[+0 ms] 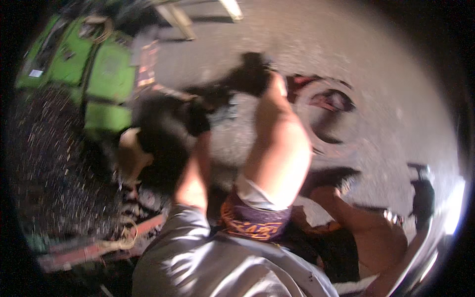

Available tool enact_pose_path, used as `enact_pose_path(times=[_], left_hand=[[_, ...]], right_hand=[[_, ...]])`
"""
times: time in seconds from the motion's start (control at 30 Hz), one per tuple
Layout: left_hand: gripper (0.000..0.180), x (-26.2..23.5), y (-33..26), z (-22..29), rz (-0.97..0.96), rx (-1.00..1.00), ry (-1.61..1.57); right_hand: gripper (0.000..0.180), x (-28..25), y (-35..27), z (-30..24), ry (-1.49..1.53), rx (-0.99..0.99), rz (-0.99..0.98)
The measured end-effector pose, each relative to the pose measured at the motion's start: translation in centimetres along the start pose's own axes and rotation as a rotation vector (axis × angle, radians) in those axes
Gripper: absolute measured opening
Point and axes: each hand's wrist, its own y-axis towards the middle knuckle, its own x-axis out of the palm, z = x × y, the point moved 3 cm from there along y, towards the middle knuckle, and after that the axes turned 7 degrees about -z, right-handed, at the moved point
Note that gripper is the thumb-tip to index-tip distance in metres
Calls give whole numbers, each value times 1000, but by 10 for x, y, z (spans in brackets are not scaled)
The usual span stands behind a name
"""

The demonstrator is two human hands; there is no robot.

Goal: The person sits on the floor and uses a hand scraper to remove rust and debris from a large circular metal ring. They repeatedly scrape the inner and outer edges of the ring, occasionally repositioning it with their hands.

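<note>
Motion and deep shadow smear both hands. My left hand (199, 118), dark like a glove, is at the end of a bare forearm coming out of a grey sleeve (180, 230). Farther forward and to the right, my right hand (255, 74) also looks dark; a sunlit bare forearm leads up to it. A long dark shape (217, 94) stretches between the two hands, but I cannot make out whether it is held or is shadow. Beside the right forearm a dusty ring-shaped part (309, 106) lies on the ground. Purple cloth with orange marks (255, 220) surrounds the base of that arm.
A green machine (111, 67) with a large dark, speckled mass (54, 153) stands on the left. Below it are a reddish bar (74, 256) and a loop of cord (131, 235). Pale legs of a stand (178, 21) rise at the top. A shaded bare limb (376, 237) bends at lower right.
</note>
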Motion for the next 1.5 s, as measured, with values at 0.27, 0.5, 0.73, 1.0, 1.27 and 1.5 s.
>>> enact_pose_path(times=[0.27,0.5,0.73,1.0,1.27,1.5], left_hand=[[44,-20,52,14,-193,81,190],[47,-49,74,-2,-211,78,272],[50,-106,24,128,-54,391,231],[55,73,-287,378,-940,927,-166],[49,205,-407,410,-1308,1087,223],[38,205,-413,402,-1211,1259,346]], right_hand=[[20,9,7,-30,5,201,0],[29,158,43,71,778,431,-125],[40,255,95,95,898,397,-66],[47,265,194,71,734,39,146],[50,260,214,71,424,228,17],[54,245,211,60,178,300,-74]])
